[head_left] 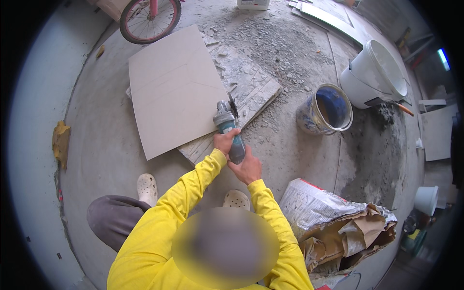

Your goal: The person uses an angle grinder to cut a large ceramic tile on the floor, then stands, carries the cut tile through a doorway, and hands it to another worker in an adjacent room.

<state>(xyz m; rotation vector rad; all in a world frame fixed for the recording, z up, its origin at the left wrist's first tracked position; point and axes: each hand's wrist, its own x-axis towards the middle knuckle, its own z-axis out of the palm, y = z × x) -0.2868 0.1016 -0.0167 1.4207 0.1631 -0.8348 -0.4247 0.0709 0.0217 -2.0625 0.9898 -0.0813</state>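
Observation:
Both my hands grip a teal and grey angle grinder (229, 129). My left hand (224, 141) is closed round its body just behind the metal head, and my right hand (247, 167) wraps the rear end. The grinder's thin cutting disc (233, 105) stands on edge by the right edge of a large beige tile (174, 92). Whether the disc touches the tile, I cannot tell. Beneath the tile lies a worn, dusty board (253, 89), with narrow tile strips and chips on it along the tile's edge.
Rubble (290, 43) is strewn beyond the board. To the right stand a paint-stained bucket (325, 110), a larger white bucket (369, 77) and a torn paper sack (338, 227). A pink bicycle wheel (151, 19) is at the far left, near the tile. Tile pieces (333, 21) lie far right.

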